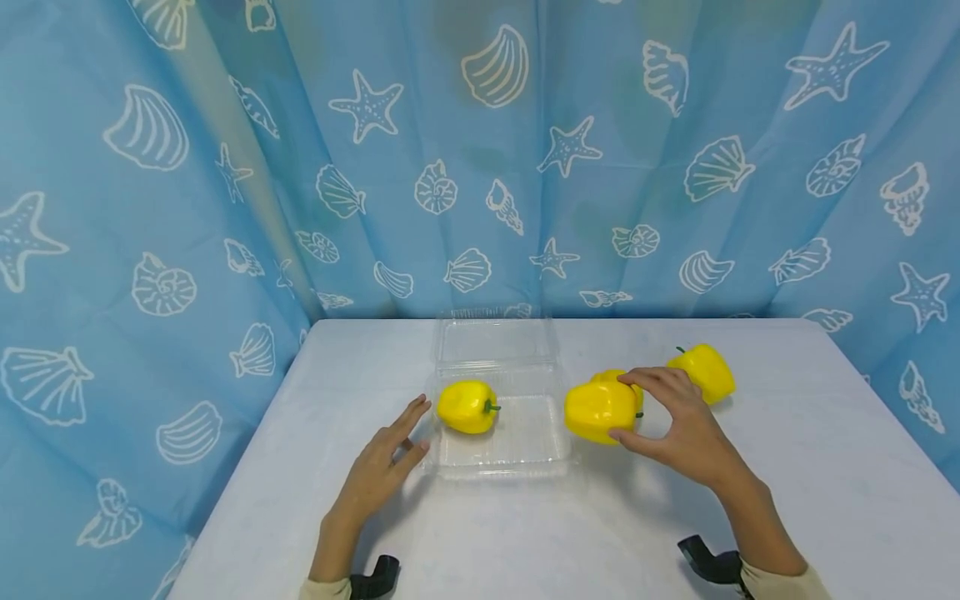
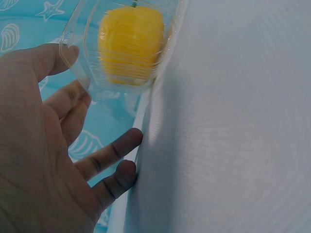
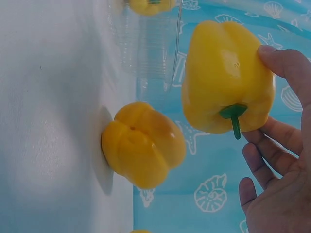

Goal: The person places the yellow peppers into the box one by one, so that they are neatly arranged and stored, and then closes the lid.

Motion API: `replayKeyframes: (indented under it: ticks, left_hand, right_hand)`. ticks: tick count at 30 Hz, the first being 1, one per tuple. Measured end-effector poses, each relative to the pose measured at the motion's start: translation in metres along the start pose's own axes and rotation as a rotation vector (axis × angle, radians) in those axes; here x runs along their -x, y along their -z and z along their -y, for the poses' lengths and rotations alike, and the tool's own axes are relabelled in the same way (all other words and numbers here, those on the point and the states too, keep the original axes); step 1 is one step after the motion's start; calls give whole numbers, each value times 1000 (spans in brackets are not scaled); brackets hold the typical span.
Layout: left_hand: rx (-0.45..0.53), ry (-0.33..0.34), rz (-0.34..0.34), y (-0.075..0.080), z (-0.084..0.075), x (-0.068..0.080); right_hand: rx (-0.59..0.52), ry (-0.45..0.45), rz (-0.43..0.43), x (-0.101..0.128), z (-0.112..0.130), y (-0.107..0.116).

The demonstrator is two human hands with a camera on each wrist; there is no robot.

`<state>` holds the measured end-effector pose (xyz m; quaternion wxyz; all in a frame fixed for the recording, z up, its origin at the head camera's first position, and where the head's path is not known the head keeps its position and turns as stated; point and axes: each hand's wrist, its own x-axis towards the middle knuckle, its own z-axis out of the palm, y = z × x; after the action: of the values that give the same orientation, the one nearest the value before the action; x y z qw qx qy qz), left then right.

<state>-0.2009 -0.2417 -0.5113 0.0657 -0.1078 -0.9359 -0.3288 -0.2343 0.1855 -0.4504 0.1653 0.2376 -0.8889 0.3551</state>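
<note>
A yellow bell pepper (image 1: 600,410) is held up by my right hand (image 1: 678,421), thumb on one side and fingers on the other. Its green stem (image 3: 235,119) shows in the right wrist view. Left of it lies an open clear plastic clamshell box (image 1: 525,433), its lid (image 1: 495,343) folded back. One yellow bell pepper (image 1: 467,407) sits in the left part of the box. My left hand (image 1: 381,462) is at the box's left edge, fingers extended and spread. In the left wrist view, the thumb (image 2: 68,54) overlaps the box's rim.
Behind the held pepper, another yellow bell pepper (image 3: 143,145) stands on the table, mostly hidden in the head view. One more yellow pepper (image 1: 705,372) lies farther right. A white cloth covers the table (image 1: 510,533). A blue seashell-patterned curtain (image 1: 480,167) hangs behind it.
</note>
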Motion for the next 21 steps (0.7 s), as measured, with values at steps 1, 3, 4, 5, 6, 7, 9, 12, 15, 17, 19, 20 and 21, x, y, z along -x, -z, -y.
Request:
replayKeyframes:
  ticks: [1,3,4,5,6,7,9,12,15,17,19,20,21]
  left_hand:
    - [-3,1,0,0,0,0]
    - [-6,2,2,0,1,-1]
    - [-6,3,2,0,1,-1]
    - [-6,3,4,0,1,-1]
    - [-3,3,5,-1,1,-1]
    - [-3,1,5,0,1,-1]
    - [-2,1,3,0,2,-1]
    - [2,4,1,-1,3,0]
    - [3,4,-2,-1,3,0]
    - [-1,0,-5,-2,3,-1]
    - [-4,-2,-7,-2,3,-1]
    - [-7,-2,-7,-2,3,-1]
    - [-15,-2,-8,-2,4,-1]
  right_hand:
    - [1,-1,0,-1,0,0]
    - [0,-3,-1,-1,0,-1]
    - [0,-2,-2,-2,0,-1]
    - [-4,-1,-2,-2,0,-2]
    - [-5,0,-2,-2,0,-2]
    - [-8,2,-4,-3,0,-3]
    - [-16,6,-5,-4,0,-4]
    - [-21,3,-1,-7,1,-7]
    - [-31,-2,5,-9,3,-10]
    - [-37,-8,9,-11,4,-11]
    - [-43,-12,15,-13,5,-13]
    - [-44,-13,17,-14,5,-14]
    - [-47,-14,18,-15,5,-15]
